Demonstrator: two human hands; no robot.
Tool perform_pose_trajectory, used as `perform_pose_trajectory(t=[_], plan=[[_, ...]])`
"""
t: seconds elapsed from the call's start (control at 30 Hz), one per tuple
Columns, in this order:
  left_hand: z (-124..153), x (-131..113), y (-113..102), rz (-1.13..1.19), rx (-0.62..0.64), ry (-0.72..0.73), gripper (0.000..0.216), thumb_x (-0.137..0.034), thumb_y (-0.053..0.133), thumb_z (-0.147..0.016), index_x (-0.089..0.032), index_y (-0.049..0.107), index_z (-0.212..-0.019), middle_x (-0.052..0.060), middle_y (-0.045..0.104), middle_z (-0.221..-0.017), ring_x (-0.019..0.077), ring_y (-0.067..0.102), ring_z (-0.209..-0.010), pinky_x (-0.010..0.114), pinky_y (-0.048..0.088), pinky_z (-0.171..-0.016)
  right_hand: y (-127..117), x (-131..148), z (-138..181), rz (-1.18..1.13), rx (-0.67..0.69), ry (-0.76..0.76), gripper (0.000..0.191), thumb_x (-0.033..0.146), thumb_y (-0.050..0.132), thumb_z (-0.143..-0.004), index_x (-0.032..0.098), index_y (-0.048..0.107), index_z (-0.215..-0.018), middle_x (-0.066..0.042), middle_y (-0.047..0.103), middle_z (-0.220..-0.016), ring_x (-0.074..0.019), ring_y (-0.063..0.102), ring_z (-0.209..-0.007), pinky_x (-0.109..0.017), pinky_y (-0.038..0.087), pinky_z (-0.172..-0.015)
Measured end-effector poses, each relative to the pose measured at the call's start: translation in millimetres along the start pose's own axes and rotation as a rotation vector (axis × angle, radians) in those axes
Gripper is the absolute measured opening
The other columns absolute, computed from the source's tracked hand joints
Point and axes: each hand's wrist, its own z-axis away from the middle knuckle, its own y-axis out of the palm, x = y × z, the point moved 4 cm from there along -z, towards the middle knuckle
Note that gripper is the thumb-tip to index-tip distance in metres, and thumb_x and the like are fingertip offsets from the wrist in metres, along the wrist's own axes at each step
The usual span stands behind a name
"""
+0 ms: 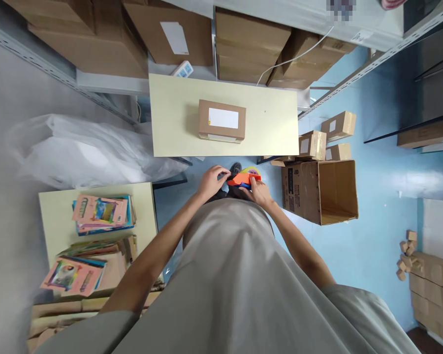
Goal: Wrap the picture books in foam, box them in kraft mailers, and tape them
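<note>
My right hand (259, 192) is wrapped around an orange and blue tape dispenser (240, 179) with a yellow-edged tape roll on it. The dispenser is in front of my body, below the near edge of the cream table (273, 125). At its left end, the thumb and fingers of my left hand (209, 184) are pinched together. Whatever lies between those fingertips is too small to make out. On the table beyond both hands sits a closed brown cardboard box (204, 118) with a white label (223, 118) on top.
Shelving with large cartons (249, 44) stands behind the table. An open-ended carton (302, 189) and several smaller boxes (338, 125) are on the floor at right. At left are plastic wrapping (96, 152) and a side table (55, 211) bearing stacked books (105, 211).
</note>
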Motion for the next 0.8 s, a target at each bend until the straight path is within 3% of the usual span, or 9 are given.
perform_pose_trajectory(t=[0.23,0.5,0.67,0.8], plan=[[-2.4,2.5,5.5,0.008,-0.038,0.01,0.015,-0.031,0.067,-0.105,-0.025,0.078,-0.096,0.006,0.078,-0.097,0.0224,0.072,-0.094,0.035,0.057,-0.09,-11.3,-1.9,2.9,0.04,0.073,0.037,0.071,0.073,0.038,-0.113,0.009,0.046,-0.145,-0.025,0.079,-0.122,-0.0372,0.078,-0.112,-0.039,0.056,-0.09],[-20.9,27.4,13.7,-0.017,-0.153,-0.119,0.016,-0.034,0.07,-0.102,-0.023,0.078,-0.092,0.006,0.081,-0.097,0.021,0.069,-0.082,0.034,0.057,-0.085,-49.3,-13.8,-27.6,0.199,0.174,-0.04,0.079,0.073,0.029,-0.113,0.009,0.039,-0.158,-0.027,0.077,-0.131,-0.0401,0.076,-0.118,-0.042,0.055,-0.095],[-46.9,54.9,10.5,0.007,-0.293,-0.292,0.013,-0.034,0.072,-0.098,-0.023,0.078,-0.094,0.008,0.083,-0.105,0.0225,0.071,-0.089,0.034,0.055,-0.091,-58.5,-62.1,-44.6,0.249,0.185,0.001,0.076,0.071,0.03,-0.114,0.009,0.042,-0.157,-0.028,0.077,-0.129,-0.0403,0.076,-0.116,-0.043,0.055,-0.093],[-73.1,72.1,28.6,0.112,-0.341,-0.448,0.006,-0.027,0.076,-0.092,-0.022,0.078,-0.089,0.008,0.083,-0.101,0.0236,0.072,-0.093,0.032,0.054,-0.093,-60.2,-111.8,-59.0,0.274,0.18,0.045,0.074,0.071,0.034,-0.114,0.01,0.044,-0.154,-0.028,0.076,-0.131,-0.04,0.076,-0.116,-0.042,0.056,-0.09]])
